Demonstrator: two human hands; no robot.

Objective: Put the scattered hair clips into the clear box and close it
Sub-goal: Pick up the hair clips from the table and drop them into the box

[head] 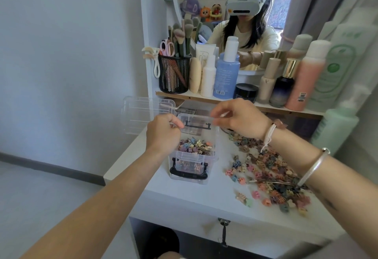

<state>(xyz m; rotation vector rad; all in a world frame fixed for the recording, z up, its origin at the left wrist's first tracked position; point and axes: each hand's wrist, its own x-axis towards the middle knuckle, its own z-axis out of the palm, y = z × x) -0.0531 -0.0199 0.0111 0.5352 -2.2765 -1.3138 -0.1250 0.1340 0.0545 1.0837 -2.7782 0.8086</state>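
Your left hand [163, 134] curls on the clear box [211, 162] rim, your right hand [240, 117] pinches its far corner — hair clips [272, 172] lie scattered alongside.

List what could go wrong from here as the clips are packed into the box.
1. The right forearm crosses over the loose hair clips; a sweep could push some off the front edge of the table.
2. The clear lid sits at the table's left edge, apparently overhanging; a nudge could drop it.
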